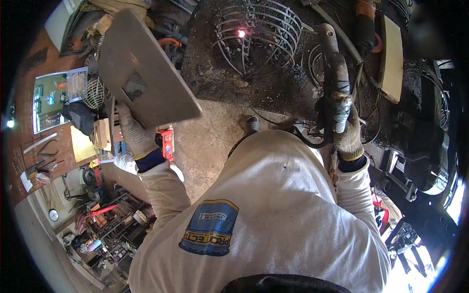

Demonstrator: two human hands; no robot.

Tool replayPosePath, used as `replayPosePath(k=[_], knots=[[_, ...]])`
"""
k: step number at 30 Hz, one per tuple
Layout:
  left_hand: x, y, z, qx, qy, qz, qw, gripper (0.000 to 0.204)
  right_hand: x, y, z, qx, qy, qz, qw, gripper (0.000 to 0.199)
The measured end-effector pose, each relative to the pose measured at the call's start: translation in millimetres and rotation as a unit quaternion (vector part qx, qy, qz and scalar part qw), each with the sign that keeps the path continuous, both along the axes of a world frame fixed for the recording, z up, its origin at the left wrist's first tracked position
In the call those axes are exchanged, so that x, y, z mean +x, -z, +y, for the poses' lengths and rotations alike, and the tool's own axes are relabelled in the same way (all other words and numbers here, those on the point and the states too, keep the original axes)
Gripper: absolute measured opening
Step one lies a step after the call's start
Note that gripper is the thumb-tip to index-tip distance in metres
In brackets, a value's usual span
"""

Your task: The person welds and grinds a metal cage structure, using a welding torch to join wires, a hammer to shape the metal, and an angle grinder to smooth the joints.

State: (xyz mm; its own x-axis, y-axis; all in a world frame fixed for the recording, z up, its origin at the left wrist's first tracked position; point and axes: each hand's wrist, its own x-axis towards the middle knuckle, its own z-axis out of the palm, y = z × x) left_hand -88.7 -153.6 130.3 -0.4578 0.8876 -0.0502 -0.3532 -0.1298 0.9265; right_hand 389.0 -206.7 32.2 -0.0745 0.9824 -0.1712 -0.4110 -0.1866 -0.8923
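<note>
My left hand (136, 131), in a knitted work glove, is closed on a handheld welding shield (161, 93), grey-brown with a small dark window. The handle is mostly hidden behind the plate. On the right, my gloved right hand (350, 133) grips a welding electrode holder (337, 73), its worn body pointing away from me over the table. A domed cage of bent metal rods (286, 27) rests on the dark work table (205, 78). One spot on its left side glows red-hot. The holder is apart from the cage. I cannot make out an electrode in its jaws.
Beyond the holder lies an orange-and-black power tool (365, 22). A pale board (392, 58) stands at the table's right, near coiled wires and cables. At left are a brown wall panel (58, 163), a red box (167, 144) and a heap of tools (112, 224).
</note>
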Motion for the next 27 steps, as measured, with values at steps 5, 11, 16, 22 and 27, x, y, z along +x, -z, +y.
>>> replayPosePath(k=[5,11,16,22,27], knots=[[25,-5,-6,-0.024,0.08,0.263,0.961,0.054,6,0,-8,-0.005,0.086,0.108,0.99,0.047],[64,-7,22,-0.075,0.164,0.425,0.887,0.05,-8,-33,-27,0.112,0.259,-0.144,0.948,0.064],[66,-7,85,-0.037,0.306,0.252,0.917,0.052,-13,-101,-70,0.143,0.425,-0.143,0.882,0.064],[74,-9,124,0.001,0.248,0.189,0.95,0.053,36,-130,-155,0.052,0.648,-0.514,0.56,0.037],[53,-17,157,-0.001,0.23,0.099,0.968,0.056,137,-105,-198,-0.012,0.717,-0.648,0.258,0.039]])
